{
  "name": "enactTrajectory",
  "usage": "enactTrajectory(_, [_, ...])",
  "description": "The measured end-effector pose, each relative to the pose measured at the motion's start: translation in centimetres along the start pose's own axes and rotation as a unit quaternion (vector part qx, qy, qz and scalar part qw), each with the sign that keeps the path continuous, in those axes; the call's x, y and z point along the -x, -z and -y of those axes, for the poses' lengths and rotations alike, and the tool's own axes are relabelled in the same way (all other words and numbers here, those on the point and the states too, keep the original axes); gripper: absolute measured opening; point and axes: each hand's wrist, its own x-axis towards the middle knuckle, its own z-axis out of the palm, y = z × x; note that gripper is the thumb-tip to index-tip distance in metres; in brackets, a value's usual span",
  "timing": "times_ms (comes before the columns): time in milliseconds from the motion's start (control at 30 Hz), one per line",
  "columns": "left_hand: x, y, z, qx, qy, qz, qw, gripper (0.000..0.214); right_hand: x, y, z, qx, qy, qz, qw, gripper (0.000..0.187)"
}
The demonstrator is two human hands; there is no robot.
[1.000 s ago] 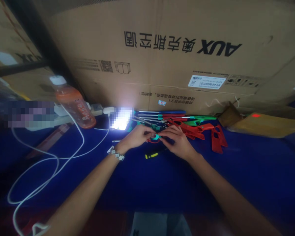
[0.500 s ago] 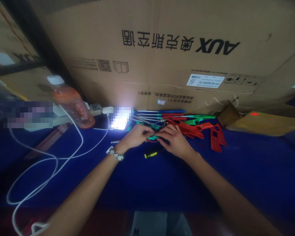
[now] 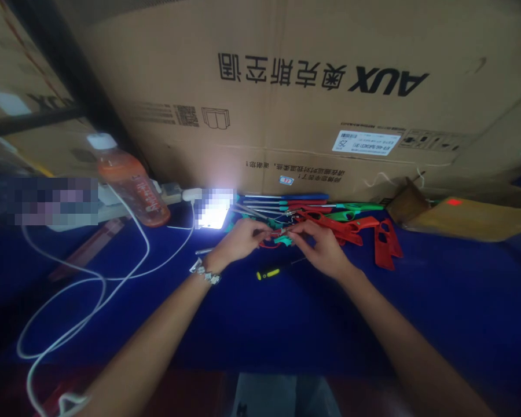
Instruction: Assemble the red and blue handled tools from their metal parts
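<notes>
Between my two hands is a small red part (image 3: pixel 278 233), too blurred to name. My left hand (image 3: pixel 245 239), with a bracelet at the wrist, pinches its left end. At its right end are the thumb and fingertips of my right hand (image 3: pixel 319 243), also pinched. A green plastic piece (image 3: pixel 283 240) shows just below the red part. Nearer to me on the blue table surface (image 3: pixel 260 324) lies a black-and-yellow screwdriver (image 3: pixel 269 273). Behind my hands are long-necked lighters (image 3: pixel 308 204) with metal tubes, and red plastic handle shells (image 3: pixel 384 243) lie to the right.
A lit phone (image 3: pixel 215 209) lies left of my hands, with a white cable (image 3: pixel 145 243) looping across the table. A drink bottle (image 3: pixel 134 185) leans beside a power strip. The large cardboard box (image 3: pixel 286 127) walls off the back, and a yellowish packet (image 3: pixel 473 220) lies at right.
My right hand has drawn back slightly to the right, its fingers less bunched, so the small red part between the hands now shows. More of the screwdriver is visible.
</notes>
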Motion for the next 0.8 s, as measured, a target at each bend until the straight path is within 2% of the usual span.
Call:
enactTrajectory(100, [0.0,0.2,0.1,-0.021,-0.001,-0.022,1.0,0.028,0.2,-0.1,-0.9,0.033,-0.055,0.069,0.996,0.016])
enactTrajectory(200, [-0.1,0.3,0.3,-0.032,0.012,-0.029,0.999,0.027,0.1,-0.2,-1.8,0.097,-0.074,0.104,0.987,0.017])
enactTrajectory(400, [-0.2,0.1,0.6,-0.043,0.008,-0.017,0.999,0.028,0.1,0.1,-0.9,0.166,-0.015,0.102,0.981,0.007])
enactTrajectory(500, [-0.1,0.1,0.6,-0.045,0.002,-0.027,0.999,0.028,-0.1,-0.1,0.2,0.206,-0.03,0.134,0.969,0.019])
enactTrajectory(667, [0.1,0.0,0.4,-0.05,0.001,-0.043,0.998,0.026,-0.8,-0.4,1.2,0.234,-0.073,0.17,0.954,0.004])
enactTrajectory(800, [0.2,0.0,0.2,-0.048,0.011,-0.035,0.998,0.029,-0.4,0.0,1.1,0.199,-0.034,0.16,0.966,0.006])
